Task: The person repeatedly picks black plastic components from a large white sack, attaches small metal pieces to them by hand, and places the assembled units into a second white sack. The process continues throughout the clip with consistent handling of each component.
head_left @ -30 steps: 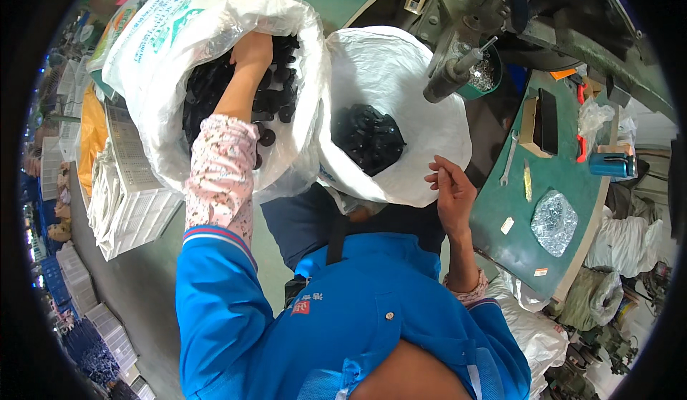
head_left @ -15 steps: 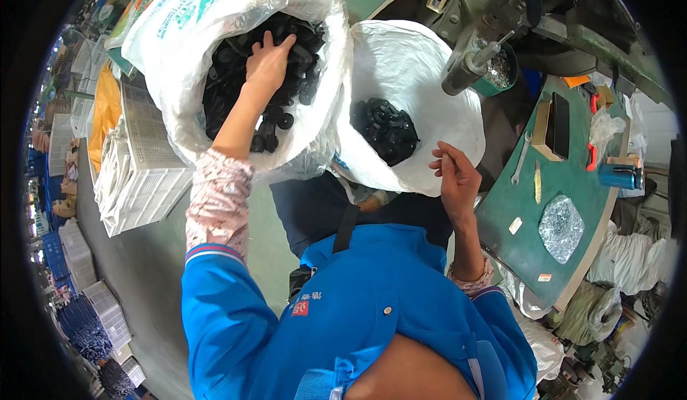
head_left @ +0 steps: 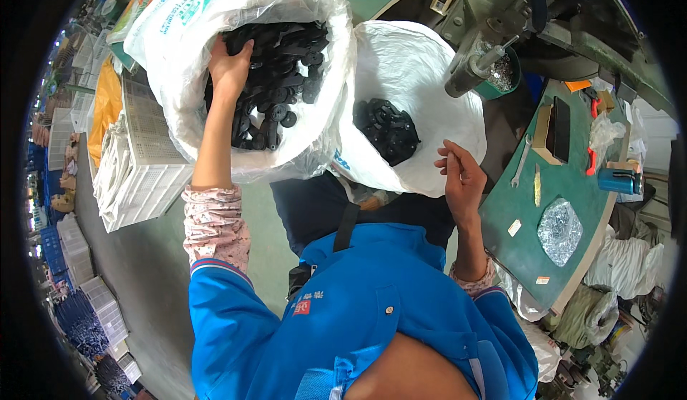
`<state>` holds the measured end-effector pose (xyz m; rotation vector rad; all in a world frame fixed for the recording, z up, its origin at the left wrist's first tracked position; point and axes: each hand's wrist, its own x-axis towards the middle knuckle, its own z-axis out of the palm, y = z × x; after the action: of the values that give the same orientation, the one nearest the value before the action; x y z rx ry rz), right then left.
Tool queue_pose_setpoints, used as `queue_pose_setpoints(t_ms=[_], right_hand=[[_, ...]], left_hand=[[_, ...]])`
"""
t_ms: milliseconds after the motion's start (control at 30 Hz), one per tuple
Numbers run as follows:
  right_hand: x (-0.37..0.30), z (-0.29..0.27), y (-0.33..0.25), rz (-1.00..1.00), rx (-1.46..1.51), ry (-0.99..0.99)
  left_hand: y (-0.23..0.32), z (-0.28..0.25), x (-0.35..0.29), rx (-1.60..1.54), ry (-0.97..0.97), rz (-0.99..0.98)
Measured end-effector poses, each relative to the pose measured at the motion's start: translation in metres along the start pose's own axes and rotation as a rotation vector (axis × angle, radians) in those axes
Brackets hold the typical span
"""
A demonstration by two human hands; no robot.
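Observation:
My left hand (head_left: 230, 69) reaches into a large white plastic bag (head_left: 168, 89) at the far left. Its thumb stands apart from the fingers, which dip among loose black plastic parts (head_left: 275, 78), several of them round, others long. The fingertips are partly hidden there. To the right stands a second white bag (head_left: 422, 64), holding a smaller heap of black parts (head_left: 387, 129). Beside this bag's near right rim hovers my right hand (head_left: 464, 178), fingers loosely bent and slightly apart, with nothing visible in them.
Beyond the right bag rises a metal machine post (head_left: 469, 74) next to a green tub of small metal pieces (head_left: 503, 74). The green bench (head_left: 526, 246) at right carries a wrench (head_left: 521, 162), an open box (head_left: 547, 134) and a clear plastic bag (head_left: 560, 232). White crates (head_left: 147, 178) stand left.
My left hand has moved left across the black parts to the bag's left side, uncovering the parts in the middle. The right hand has barely shifted.

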<state>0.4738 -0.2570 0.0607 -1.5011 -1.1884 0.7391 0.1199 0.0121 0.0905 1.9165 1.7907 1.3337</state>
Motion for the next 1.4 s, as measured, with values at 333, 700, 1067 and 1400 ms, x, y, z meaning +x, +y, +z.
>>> queue_pose_setpoints(t_ms=[333, 700, 1067, 1400], right_hand=[[0.001, 0.014, -0.006, -0.013, -0.037, -0.031], [0.005, 0.027, -0.014, -0.041, -0.030, -0.081], [0.057, 0.048, -0.048, -0.291, -0.071, -0.265], [0.114, 0.045, -0.070, 0.016, -0.004, -0.866]], left_hand=[[0.006, -0.010, -0.020, -0.539, 0.028, -0.376], [0.021, -0.041, -0.050, -0.589, -0.193, -0.390], [0.056, -0.053, -0.089, -1.045, -0.618, -0.647], [0.111, -0.007, -0.134, -1.353, -0.872, -0.752]])
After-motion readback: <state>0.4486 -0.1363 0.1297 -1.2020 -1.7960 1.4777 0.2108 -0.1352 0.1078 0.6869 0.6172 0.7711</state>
